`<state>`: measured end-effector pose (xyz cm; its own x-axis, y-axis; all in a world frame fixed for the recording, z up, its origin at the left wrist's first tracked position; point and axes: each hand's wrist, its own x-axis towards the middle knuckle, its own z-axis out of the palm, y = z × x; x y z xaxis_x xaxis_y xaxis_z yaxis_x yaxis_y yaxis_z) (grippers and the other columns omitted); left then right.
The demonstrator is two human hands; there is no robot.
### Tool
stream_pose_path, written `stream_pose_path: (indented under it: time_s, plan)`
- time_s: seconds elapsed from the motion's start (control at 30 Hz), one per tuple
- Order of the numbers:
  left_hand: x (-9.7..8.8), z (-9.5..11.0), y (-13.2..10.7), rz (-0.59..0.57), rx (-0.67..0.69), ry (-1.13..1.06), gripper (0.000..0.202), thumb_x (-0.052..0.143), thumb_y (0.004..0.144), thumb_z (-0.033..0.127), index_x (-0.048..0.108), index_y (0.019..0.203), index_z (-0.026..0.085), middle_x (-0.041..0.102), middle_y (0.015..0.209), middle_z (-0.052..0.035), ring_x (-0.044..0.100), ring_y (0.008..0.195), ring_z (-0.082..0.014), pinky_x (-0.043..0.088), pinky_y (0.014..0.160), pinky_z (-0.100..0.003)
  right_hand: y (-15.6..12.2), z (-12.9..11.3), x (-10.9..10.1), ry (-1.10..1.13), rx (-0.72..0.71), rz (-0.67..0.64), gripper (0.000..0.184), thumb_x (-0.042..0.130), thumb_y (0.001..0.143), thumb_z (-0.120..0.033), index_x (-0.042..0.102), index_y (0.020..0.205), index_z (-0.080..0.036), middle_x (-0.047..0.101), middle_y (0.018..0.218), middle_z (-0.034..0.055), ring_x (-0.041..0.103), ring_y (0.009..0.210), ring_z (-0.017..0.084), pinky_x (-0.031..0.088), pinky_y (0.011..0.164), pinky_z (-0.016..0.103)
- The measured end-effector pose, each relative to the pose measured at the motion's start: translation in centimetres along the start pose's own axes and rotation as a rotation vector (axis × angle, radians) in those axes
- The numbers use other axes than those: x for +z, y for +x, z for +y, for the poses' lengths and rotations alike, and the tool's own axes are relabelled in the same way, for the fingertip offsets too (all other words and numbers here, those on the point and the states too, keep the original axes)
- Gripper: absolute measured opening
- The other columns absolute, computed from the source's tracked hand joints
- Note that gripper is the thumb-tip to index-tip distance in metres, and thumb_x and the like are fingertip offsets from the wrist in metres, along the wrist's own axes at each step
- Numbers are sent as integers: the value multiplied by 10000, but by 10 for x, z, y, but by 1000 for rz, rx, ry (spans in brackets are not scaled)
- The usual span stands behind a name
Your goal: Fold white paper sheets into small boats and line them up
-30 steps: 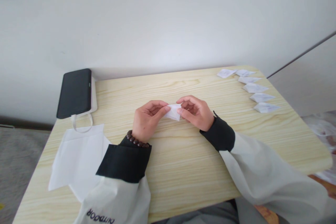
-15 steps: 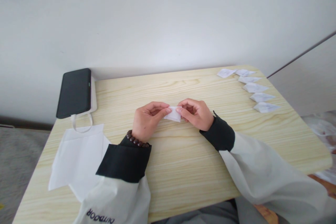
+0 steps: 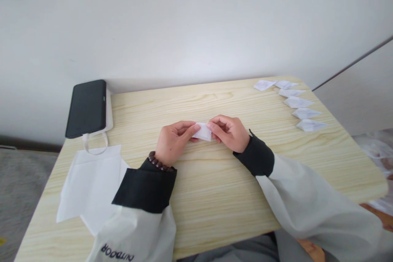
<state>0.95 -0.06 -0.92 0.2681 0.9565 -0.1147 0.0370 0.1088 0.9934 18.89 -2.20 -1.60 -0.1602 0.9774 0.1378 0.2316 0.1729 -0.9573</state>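
A small folded piece of white paper [image 3: 203, 132] sits between my two hands, just above the middle of the light wooden table [image 3: 215, 196]. My left hand [image 3: 173, 142] pinches its left end with curled fingers; a bead bracelet is on that wrist. My right hand [image 3: 231, 132] pinches the right end, thumb and forefinger pressed on the paper. Both forearms rest on the tabletop in white sleeves with black cuffs.
Several folded white paper pieces [image 3: 297, 102] lie in a row along the table's far right edge. A white bag with a loop handle [image 3: 89, 184] lies flat at the left. A black device on a white base [image 3: 88, 108] sits at the far left corner. A white wall stands behind.
The fingers of both hands have shifted slightly on the folded paper, drawing a little closer together. The arms and everything else on the table stay where they were.
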Motion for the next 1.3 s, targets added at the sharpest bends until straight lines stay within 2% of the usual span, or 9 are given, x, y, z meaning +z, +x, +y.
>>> stream_pose_path:
  time_s: [0.3,0.57,0.8,1.1,1.3]
  plan:
    - [-2,2,-1,-46,23,5,276,742,670,402,729,784,152,729,734,-48,669,660,-190,594,589,-295,-1,-2,-1,-151,-56,-41,266,540,848,-394,599,737,-160,589,550,-9,506,457,82,384,443,198]
    - [-3,3,1,-4,-45,-1,339,783,610,405,729,801,131,737,751,-63,680,640,-204,608,600,-325,0,-6,-2,-71,29,-77,323,534,851,-431,573,674,-164,592,514,-18,507,395,72,398,412,188]
    - [-10,7,0,-169,-99,35,350,741,685,376,706,928,127,743,826,-60,696,691,-174,601,679,-279,1,-5,-2,-7,45,-36,309,543,848,-411,574,678,-155,577,512,-20,525,402,75,422,421,187]
    - [-8,8,-1,-156,-52,64,366,700,721,406,692,927,104,735,773,-63,678,633,-157,592,638,-269,2,0,-4,107,48,-112,263,593,809,-378,555,677,-154,591,542,-16,535,435,75,444,443,191]
    - [-6,9,0,-157,-59,41,376,713,696,429,657,893,114,733,840,-61,679,729,-165,573,707,-274,2,-1,-5,136,39,-91,249,616,803,-350,555,669,-148,632,580,-3,570,458,75,451,448,182]
